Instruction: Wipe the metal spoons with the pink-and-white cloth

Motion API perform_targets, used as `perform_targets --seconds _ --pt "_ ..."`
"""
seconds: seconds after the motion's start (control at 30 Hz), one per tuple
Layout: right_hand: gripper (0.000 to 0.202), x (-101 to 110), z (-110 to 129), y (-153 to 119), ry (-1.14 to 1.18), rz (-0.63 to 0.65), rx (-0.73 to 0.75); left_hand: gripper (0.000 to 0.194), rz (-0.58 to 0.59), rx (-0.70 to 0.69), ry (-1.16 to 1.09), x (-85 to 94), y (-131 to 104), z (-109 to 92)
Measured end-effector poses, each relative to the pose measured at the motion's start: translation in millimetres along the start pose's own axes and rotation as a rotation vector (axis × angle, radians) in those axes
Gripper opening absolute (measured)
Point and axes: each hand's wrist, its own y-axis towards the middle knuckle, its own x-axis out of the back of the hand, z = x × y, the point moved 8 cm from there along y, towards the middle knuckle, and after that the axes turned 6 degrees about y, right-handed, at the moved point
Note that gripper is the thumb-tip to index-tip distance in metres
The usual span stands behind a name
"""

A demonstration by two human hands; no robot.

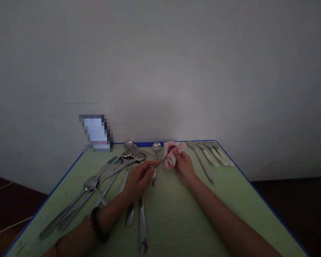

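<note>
My left hand (139, 177), with a dark bracelet at its wrist, pinches the handle of a metal utensil (162, 161) that slants up to the right. Around the utensil's far end is a pink and white cloth (170, 159), which my right hand (184, 165) grips from the right. The cloth partly hides that end, and its exact shape is hard to tell. Beneath and beside my left hand lie several metal spoons and knives, among them a large spoon (91, 183) and a long handle (142, 228).
The green table (176, 221) has a blue edge and meets a grey wall. On its right lie a long-handled spoon (202, 162) and several utensils with pale handles (219, 157). A pixelated screen (96, 132) stands at the back left. A small round spoon (156, 146) lies near the back edge.
</note>
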Motion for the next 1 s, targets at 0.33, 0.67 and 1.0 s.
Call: perform_targets --seconds 0.33,0.67,1.0 --pt "0.027 -4.8 -1.9 -2.1 0.045 0.031 -0.114 0.04 0.105 -0.053 0.206 -12.0 0.4 -10.8" --pt "0.028 -8.0 -4.0 -1.7 0.042 0.053 -0.103 0.037 -0.012 -0.05 0.084 0.2 -0.1 -5.2" --pt "0.027 -7.9 -3.8 -0.4 -0.016 0.075 -0.071 0.019 -0.209 -0.073 0.018 9.4 -4.4 -14.2"
